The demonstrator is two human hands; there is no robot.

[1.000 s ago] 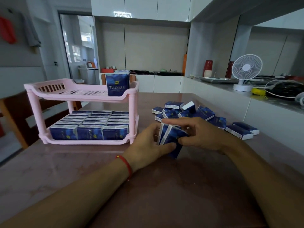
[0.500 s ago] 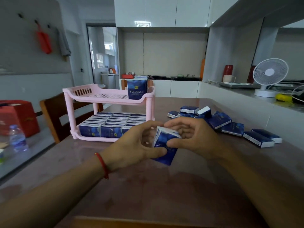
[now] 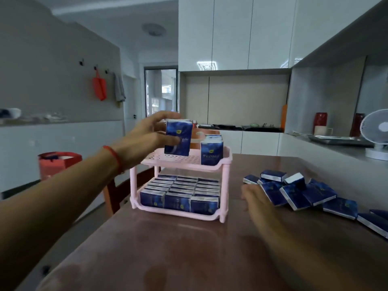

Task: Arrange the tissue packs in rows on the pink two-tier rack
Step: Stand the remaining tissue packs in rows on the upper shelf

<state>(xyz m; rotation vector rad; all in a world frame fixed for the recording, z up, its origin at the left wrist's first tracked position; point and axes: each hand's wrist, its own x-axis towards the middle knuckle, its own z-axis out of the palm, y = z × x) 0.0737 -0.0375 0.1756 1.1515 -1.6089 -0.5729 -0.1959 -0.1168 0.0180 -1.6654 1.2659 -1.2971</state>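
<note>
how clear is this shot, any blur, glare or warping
Head view: the left hand and the tissue packs it holds are motion-blurred; the right hand is soft too. Glare patches sit on the glossy upper cabinets. Wide-angle warping bends the edges.

Blue packs (image 3: 178, 138) upright; pink rack (image 3: 224, 159).

White fan (image 3: 375, 134) on counter (image 3: 340, 149)
</note>
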